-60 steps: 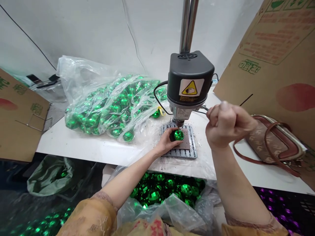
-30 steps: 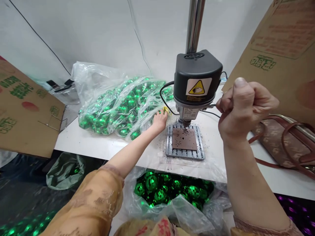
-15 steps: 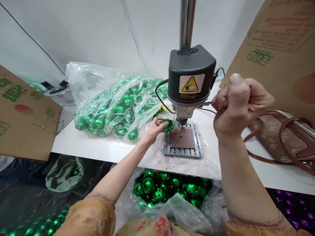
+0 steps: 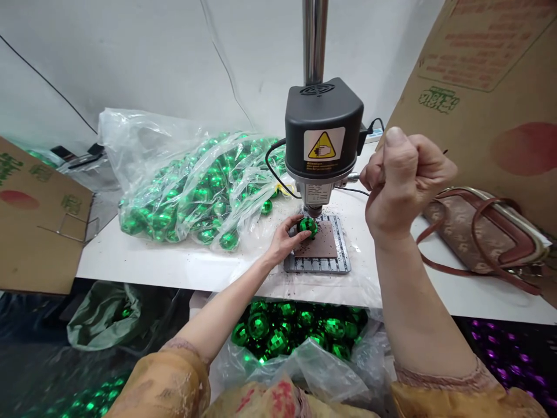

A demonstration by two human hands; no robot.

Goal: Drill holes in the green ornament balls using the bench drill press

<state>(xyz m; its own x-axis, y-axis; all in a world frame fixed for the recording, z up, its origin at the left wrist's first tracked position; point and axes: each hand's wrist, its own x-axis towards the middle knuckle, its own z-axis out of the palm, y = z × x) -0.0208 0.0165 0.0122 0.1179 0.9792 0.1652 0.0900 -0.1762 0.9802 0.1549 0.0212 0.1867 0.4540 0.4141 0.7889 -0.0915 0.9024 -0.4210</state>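
Note:
My left hand (image 4: 287, 239) pinches a shiny green mirror ball (image 4: 308, 227) between thumb and fingers. The ball sits right under the chuck (image 4: 315, 211) of a small black drill press (image 4: 324, 130), above the brown board (image 4: 322, 247) on its slotted metal base (image 4: 342, 264). Whether the bit touches the ball I cannot tell. My right hand (image 4: 404, 183) is closed in a fist at the right of the drill head, around the press's feed handle (image 4: 353, 177), which mostly disappears behind the fingers. Dark shavings are scattered over the board and base.
A clear plastic bag (image 4: 191, 191) full of green balls lies left on the white table (image 4: 148, 261). An open bag of green balls (image 4: 278, 342) is below the front edge. A brown handbag (image 4: 472, 232) and a cardboard box (image 4: 483, 110) stand right; another box (image 4: 39, 232) is left.
My left hand has carried the green ball rightward from beside the chuck to beneath it. My right hand stays closed at the handle. The whole view has shifted slightly.

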